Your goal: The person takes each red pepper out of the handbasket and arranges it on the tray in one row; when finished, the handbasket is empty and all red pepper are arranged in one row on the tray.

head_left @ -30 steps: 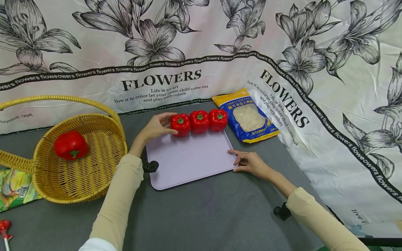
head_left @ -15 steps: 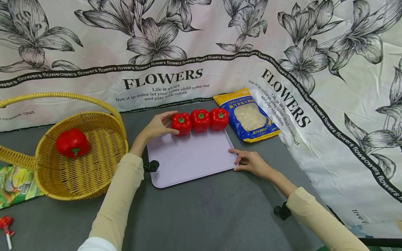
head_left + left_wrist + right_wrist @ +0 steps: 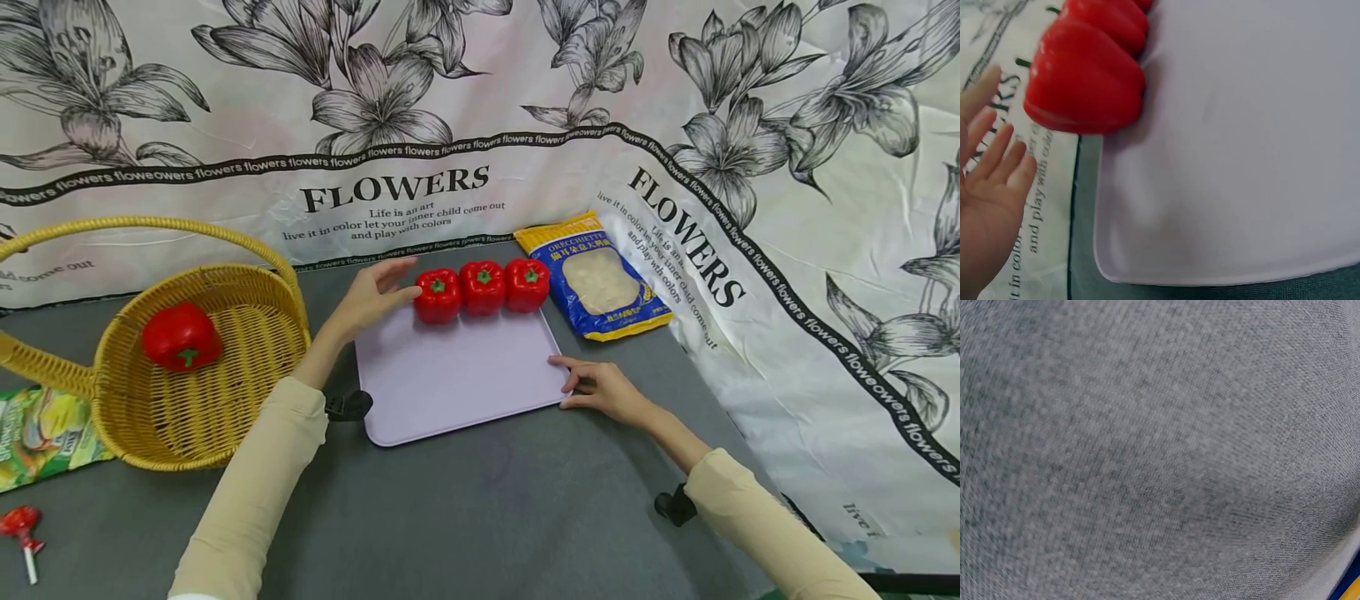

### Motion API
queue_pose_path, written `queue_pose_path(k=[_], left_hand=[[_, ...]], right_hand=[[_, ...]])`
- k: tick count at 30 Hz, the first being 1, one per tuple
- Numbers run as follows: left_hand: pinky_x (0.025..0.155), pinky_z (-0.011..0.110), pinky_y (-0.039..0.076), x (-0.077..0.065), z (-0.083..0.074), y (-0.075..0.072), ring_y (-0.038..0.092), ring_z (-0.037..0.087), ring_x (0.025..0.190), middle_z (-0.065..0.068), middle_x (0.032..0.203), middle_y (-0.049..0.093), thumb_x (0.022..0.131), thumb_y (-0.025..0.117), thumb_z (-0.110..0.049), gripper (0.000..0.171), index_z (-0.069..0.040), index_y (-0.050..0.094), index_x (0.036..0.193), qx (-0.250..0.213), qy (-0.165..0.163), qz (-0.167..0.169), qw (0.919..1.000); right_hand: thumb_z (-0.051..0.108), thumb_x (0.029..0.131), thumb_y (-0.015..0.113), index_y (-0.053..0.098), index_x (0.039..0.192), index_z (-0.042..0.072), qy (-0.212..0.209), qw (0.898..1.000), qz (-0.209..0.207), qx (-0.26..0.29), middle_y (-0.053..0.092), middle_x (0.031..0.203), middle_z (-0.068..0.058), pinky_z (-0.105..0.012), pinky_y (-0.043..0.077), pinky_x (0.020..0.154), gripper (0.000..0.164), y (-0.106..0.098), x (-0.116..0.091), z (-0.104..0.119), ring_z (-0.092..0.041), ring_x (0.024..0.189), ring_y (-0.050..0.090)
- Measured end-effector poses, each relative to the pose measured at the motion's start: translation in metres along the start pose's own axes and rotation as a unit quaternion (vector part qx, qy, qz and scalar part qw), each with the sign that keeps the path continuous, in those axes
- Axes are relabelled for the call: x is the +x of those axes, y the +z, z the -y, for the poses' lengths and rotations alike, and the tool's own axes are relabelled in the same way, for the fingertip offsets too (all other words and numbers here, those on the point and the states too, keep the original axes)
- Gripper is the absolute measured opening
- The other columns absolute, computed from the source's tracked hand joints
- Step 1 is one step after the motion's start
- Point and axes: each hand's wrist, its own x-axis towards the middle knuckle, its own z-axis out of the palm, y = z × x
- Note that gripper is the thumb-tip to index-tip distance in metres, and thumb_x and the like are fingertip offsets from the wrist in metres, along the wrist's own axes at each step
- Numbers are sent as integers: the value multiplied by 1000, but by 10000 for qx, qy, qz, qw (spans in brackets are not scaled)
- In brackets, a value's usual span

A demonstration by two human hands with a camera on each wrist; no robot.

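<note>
Three red bell peppers stand in a row along the far side of a pale lilac tray (image 3: 465, 375): a left one (image 3: 437, 297), a middle one (image 3: 483, 288) and a right one (image 3: 527, 285). My left hand (image 3: 372, 298) is just left of the row, fingers spread. In the left wrist view its fingers (image 3: 999, 164) are straight and apart from the nearest pepper (image 3: 1085, 81). At the tray's near right corner, my right hand (image 3: 603, 390) holds the rim between thumb and fingers. The right wrist view shows mostly grey cloth and no hand.
On the left, a yellow wicker basket (image 3: 217, 417) with a tall handle holds another red bell pepper (image 3: 182, 336). A green food packet (image 3: 45, 429) and a red lollipop (image 3: 21, 523) lie beside it. A blue and yellow orecchiette bag (image 3: 596, 279) lies behind the tray's right side, against the flowered cloth.
My left hand has let go of the left pepper and drawn back slightly to the left. The pepper stays in the row. My right hand keeps its place on the tray.
</note>
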Motion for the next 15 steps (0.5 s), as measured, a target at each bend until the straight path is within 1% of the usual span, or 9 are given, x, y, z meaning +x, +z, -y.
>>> queue_pose_path(k=[3,5,7,10,15], left_hand=[[111,40,31,-6,-4,-1,40,26,135,17,142,47,90,68,-9,51,2,50,136,-20,20,-238,9997],[108,40,35,-10,-6,-2,44,27,132,16,140,50,89,68,-9,48,1,52,134,71,-11,-288,9996],[105,39,40,-15,-9,-4,47,28,129,16,138,51,89,68,-10,46,-1,54,133,214,-61,-231,9995],[101,40,44,-25,-14,-8,50,29,127,16,137,53,90,68,-12,45,-3,55,133,429,-131,-60,9990],[102,42,43,-42,-23,-14,51,27,126,12,135,54,90,68,-18,46,-7,56,133,455,-184,78,9988]], right_hand=[[5,76,79,65,80,6,23,10000,17,7,53,134,-21,-42,52,86,14,0,0,-1,-36,124,49],[6,76,79,65,81,6,34,10000,18,1,53,134,-20,-42,52,86,14,1,0,-2,-36,124,49],[5,77,79,65,81,6,41,10000,21,-5,53,134,-20,-42,52,86,14,1,0,-3,-36,124,49],[6,77,78,65,81,6,31,10000,30,-21,53,135,-20,-42,52,87,14,1,0,-4,-36,124,49],[6,76,79,65,81,6,0,10000,44,21,53,135,-20,-41,51,86,15,0,0,-3,-36,123,50]])
